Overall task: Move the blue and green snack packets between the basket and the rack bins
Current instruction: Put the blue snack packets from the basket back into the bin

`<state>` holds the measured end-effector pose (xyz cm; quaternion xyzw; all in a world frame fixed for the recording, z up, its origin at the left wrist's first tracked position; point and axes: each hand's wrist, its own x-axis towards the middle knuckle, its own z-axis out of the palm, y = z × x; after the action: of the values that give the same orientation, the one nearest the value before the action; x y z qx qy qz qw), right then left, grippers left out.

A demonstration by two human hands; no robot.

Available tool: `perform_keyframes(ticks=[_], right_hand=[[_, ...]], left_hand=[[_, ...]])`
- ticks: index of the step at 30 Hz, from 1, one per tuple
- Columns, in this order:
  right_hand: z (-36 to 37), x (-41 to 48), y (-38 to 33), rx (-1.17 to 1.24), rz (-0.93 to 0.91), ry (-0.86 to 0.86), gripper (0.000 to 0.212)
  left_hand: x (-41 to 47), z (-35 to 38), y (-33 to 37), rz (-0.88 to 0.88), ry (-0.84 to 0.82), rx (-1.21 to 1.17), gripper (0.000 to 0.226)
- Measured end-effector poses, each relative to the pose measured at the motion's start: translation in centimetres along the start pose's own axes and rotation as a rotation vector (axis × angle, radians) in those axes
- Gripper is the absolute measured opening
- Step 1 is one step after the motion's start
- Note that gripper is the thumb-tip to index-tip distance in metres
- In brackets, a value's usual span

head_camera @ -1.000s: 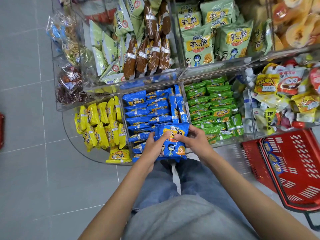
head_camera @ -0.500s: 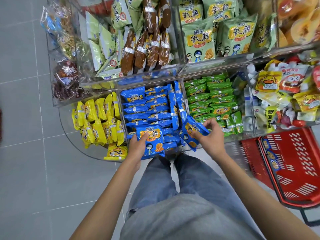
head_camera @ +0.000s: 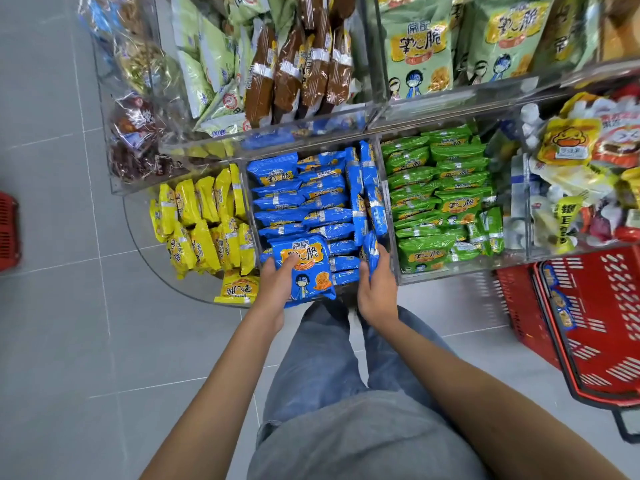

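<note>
The left hand [head_camera: 277, 284] has its fingers clamped on a face-up blue snack packet [head_camera: 306, 271] at the near edge of the blue bin [head_camera: 390, 216]. The right hand [head_camera: 375, 292] pinches a second blue packet [head_camera: 372, 254] edge-on against the bin's right wall. Green packets [head_camera: 440, 202] fill the next bin to the right, the red basket [head_camera: 606, 323] sits near right, and half a second ago the second packet was tilted over the divider

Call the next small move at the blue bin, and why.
Probably the right hand slots its blue foil snack packet down on edge beside the blue packets standing along the clear plastic bin's right wall. It is held upright there; the left hand holds another blue packet flat at the front.
</note>
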<state>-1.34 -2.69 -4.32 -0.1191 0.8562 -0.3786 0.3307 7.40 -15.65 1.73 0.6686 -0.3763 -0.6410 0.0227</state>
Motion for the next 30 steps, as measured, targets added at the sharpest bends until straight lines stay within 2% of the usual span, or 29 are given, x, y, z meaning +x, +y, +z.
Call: perform_keyframes(ticks=[5,7,10,11,13,15,17,19,20,22,25,27,30], right_hand=[[-0.9,0.2,1.1,-0.159,0.011,-0.201,0.068],[-1.1,0.8,0.9,-0.251,0.041,-0.263,0.071],[-1.7,2.0,0.7,-0.347,0.100,-0.377,0.074],[-2.0,2.2,0.6,-0.329,0.112,-0.413,0.076],[-2.7,2.4,0.1,-0.242,0.079,-0.412,0.072],[-3.5,2.2,-0.3,-0.091,0.019,-0.275,0.055],[-4.4,1.9,-1.2,0.191,0.099,-0.180,0.041],[-5.3,1.7,-1.9,0.516,0.243,-0.237,0.028],[-5.9,1.8,-2.1,0.603,0.274,-0.287,0.023],[-7.0,1.9,-2.2,0.662,0.275,-0.379,0.014],[-8.0,2.2,-1.9,0.654,0.295,-0.456,0.023],[-8.4,2.5,-1.7,0.611,0.297,-0.440,0.023],[-8.8,2.8,-1.0,0.694,0.340,-0.422,0.025]], left_hand=[[-0.4,0.5,0.1,-0.010,-0.018,0.010,0.005],[-0.5,0.8,0.1,0.006,-0.029,0.016,0.013],[-0.5,1.3,-0.1,0.026,-0.032,0.036,0.005],[-0.6,1.5,-0.1,0.027,-0.038,0.037,0.010],[-0.7,1.8,-0.1,0.043,-0.063,0.053,0.016],[-0.8,2.4,-0.1,0.067,-0.109,0.084,0.014],[-1.1,3.0,0.0,0.090,-0.171,0.135,0.012],[-1.2,3.8,0.0,0.135,-0.240,0.215,0.010],[-1.4,4.2,0.0,0.165,-0.283,0.256,0.010],[-1.7,5.1,0.2,0.215,-0.386,0.336,0.012],[-1.6,6.4,0.1,0.264,-0.489,0.455,0.014],[-1.3,7.0,-0.1,0.289,-0.446,0.477,0.017],[-0.6,7.6,-0.5,0.370,-0.355,0.493,0.025]])
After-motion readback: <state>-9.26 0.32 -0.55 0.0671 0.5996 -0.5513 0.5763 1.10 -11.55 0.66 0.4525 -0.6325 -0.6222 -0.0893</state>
